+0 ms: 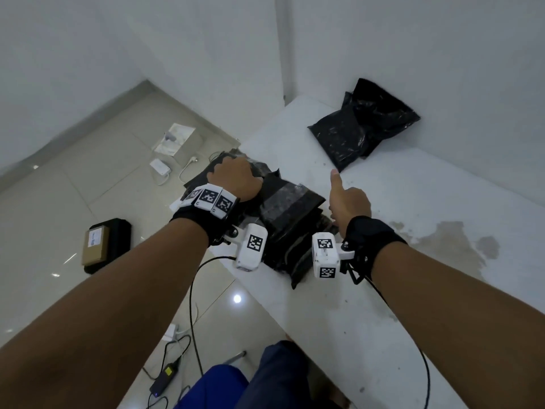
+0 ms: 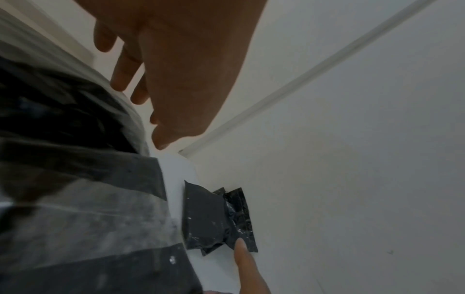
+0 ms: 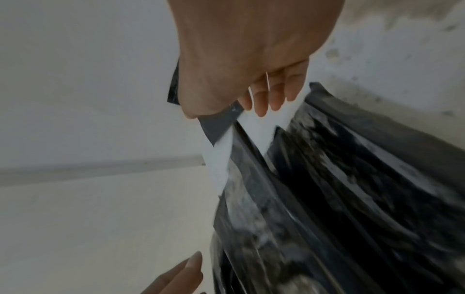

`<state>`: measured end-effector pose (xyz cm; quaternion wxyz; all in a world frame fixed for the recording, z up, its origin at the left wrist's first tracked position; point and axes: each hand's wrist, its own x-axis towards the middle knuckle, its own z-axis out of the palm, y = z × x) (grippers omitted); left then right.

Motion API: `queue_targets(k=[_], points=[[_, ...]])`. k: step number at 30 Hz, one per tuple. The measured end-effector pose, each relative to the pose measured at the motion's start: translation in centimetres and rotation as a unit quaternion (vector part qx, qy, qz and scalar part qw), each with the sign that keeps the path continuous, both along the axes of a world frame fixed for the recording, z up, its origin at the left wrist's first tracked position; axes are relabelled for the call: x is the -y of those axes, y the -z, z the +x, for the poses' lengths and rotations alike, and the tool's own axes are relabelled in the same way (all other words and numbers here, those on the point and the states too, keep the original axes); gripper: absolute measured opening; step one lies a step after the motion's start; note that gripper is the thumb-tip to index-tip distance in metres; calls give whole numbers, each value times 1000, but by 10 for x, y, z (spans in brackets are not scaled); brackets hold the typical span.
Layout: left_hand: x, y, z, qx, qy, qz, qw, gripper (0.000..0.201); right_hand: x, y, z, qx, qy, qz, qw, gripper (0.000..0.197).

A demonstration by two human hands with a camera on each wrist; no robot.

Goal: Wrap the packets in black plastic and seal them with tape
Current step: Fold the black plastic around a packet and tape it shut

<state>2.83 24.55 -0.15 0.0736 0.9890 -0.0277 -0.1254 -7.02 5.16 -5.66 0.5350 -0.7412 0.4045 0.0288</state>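
Note:
A bundle wrapped in black plastic [image 1: 295, 231] lies at the left edge of the white table [image 1: 413, 196], with a grey tape strip [image 1: 283, 199] across its top. My left hand [image 1: 233, 178] rests on the bundle's far left end; in the left wrist view its fingers [image 2: 123, 65] are nearly straight over the plastic [image 2: 75, 199]. My right hand [image 1: 351, 202] stands on edge at the bundle's right side with the thumb up. Its fingers [image 3: 266, 99] curl loosely above the table beside the plastic [image 3: 327, 199] and hold nothing.
Two wrapped black packets [image 1: 362, 128] lie against the wall at the back right. A brownish stain [image 1: 457, 240] marks the table on the right. On the floor to the left are a cardboard box on a black case [image 1: 97, 246], a white box [image 1: 177, 140] and cables.

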Motion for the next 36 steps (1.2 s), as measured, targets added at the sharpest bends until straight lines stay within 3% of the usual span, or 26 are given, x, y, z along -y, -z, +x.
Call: queue_targets(k=[3,8,12,15,18,20,22,25,28,33,36], points=[[29,-13,13,-4,39,-38,999,51,36,-3,9,31,49,13,998,70],[93,-19,55,-14,115,-99,988,46,101,-3,43,76,91,59,991,35],[153,-9,93,-51,194,-114,973,42,146,7,81,88,138,123,979,30],[192,7,125,-82,229,-110,964,41,165,22,111,55,127,118,983,26],[219,33,167,-95,233,-104,962,59,166,39,139,34,92,130,987,21],[233,49,190,-98,230,-97,963,75,159,48,149,40,76,150,985,26],[246,64,205,-114,238,-81,961,78,154,54,155,44,87,155,983,33],[255,79,213,-109,235,-50,965,80,150,59,157,54,129,190,972,24],[252,85,215,-138,240,-20,961,83,150,59,150,43,120,202,971,18],[237,84,199,-196,247,-60,947,62,155,59,120,46,111,205,971,28],[237,73,174,-243,255,-79,932,75,158,50,90,57,115,223,966,28]])
